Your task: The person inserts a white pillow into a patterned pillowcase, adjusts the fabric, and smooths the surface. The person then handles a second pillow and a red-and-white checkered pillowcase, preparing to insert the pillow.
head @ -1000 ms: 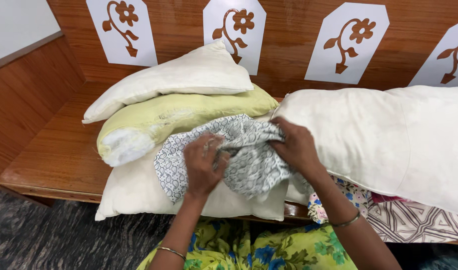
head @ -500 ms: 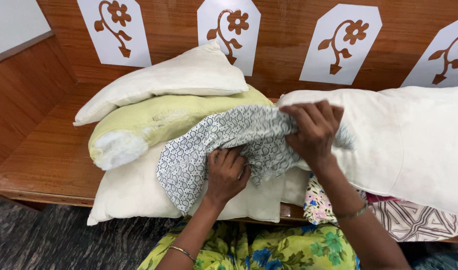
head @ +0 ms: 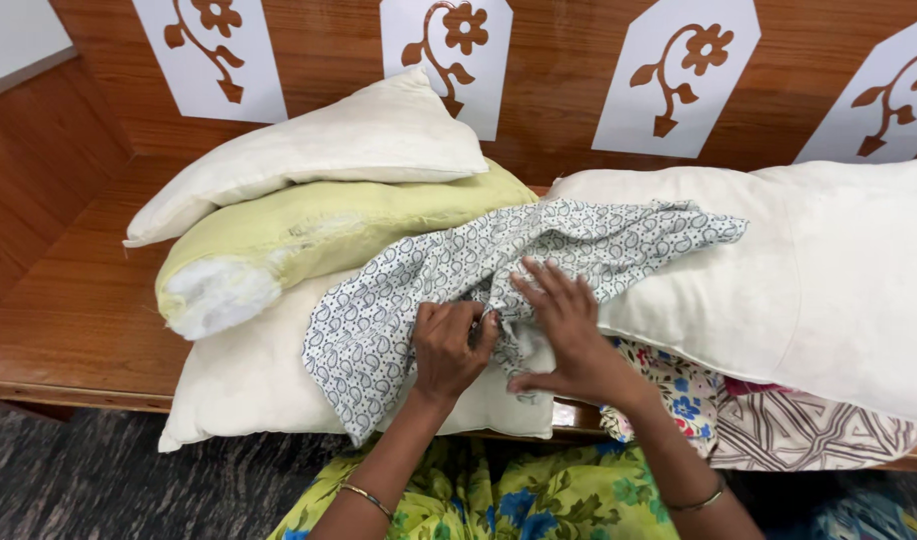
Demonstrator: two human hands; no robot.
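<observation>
under both hands (head: 508,340): patterned pillowcase (head: 538,250), across pillows (head: 278,380).

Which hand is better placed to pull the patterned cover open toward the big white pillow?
Probably the right hand: it lies flat on the patterned cover, nearer the big white pillow. The left hand is bunched on the cloth.

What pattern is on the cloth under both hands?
The cloth is white with a small dark paisley print, seen in the head view.
</observation>
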